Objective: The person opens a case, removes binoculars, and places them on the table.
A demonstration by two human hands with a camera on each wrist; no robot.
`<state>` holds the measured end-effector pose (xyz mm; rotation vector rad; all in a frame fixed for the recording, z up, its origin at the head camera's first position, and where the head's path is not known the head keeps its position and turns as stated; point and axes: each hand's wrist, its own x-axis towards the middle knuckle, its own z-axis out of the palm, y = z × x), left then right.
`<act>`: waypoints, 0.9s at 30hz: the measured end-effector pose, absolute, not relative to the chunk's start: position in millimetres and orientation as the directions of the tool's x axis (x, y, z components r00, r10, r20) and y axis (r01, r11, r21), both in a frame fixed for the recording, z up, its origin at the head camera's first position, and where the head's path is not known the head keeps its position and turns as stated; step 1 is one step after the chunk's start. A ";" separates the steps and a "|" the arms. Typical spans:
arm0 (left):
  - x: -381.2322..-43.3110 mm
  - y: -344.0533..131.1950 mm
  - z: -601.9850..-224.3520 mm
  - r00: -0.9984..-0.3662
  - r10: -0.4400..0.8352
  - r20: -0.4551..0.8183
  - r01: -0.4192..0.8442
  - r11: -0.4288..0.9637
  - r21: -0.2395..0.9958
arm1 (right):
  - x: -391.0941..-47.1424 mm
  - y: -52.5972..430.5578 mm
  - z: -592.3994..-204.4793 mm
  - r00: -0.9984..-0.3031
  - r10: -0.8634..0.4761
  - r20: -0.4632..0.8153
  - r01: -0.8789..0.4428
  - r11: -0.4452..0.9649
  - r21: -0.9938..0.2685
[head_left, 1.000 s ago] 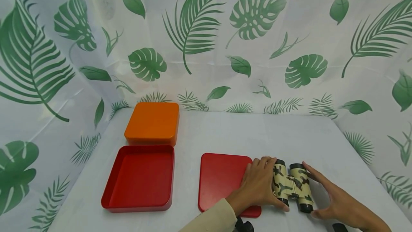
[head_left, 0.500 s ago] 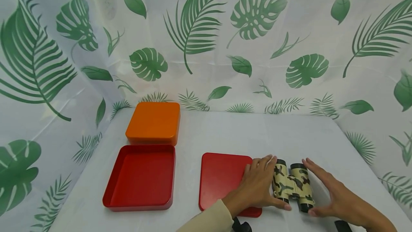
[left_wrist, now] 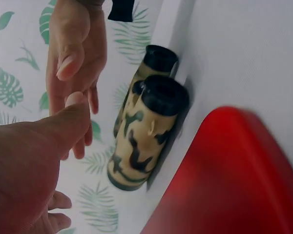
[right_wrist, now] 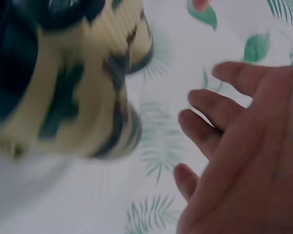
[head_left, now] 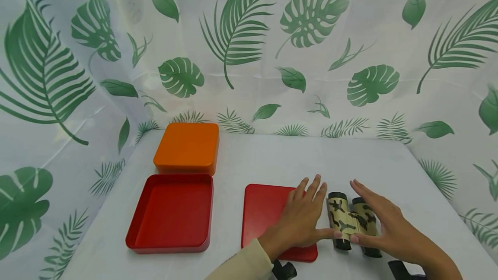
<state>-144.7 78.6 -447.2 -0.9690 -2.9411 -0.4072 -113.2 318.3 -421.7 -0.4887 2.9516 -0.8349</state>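
Head view: camo binoculars [head_left: 339, 217] lie on the white table [head_left: 280, 159], just right of the flat red lid [head_left: 265, 211], long axis running away from the person. The left hand [head_left: 297, 219] is spread wide, left of them; the right hand [head_left: 391, 228], also wide, looks nearer, overlapping the right barrel from here. Left wrist: binoculars beyond the left thumb, both hands holding nothing. Right wrist: blurred barrels, gap before the loose fingers; can't tell about that thumb.
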 end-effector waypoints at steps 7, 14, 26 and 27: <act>-148.9 62.6 -439.4 -0.835 0.542 0.099 0.548 0.799 0.246 | -122.3 293.6 -420.8 -0.952 -0.294 0.092 -0.300 0.818 -0.490; -156.3 47.1 -431.4 -0.854 0.508 0.113 0.520 0.826 0.216 | -136.1 274.8 -421.2 -0.955 -0.281 0.101 -0.292 0.811 -0.507; -163.8 13.8 -425.9 -0.880 0.466 0.095 0.473 0.840 0.267 | -156.3 249.0 -418.9 -0.930 -0.321 0.181 -0.368 0.793 -0.486; -164.1 10.6 -425.4 -0.881 0.462 0.097 0.470 0.841 0.268 | -157.9 246.8 -418.5 -0.928 -0.322 0.189 -0.373 0.794 -0.479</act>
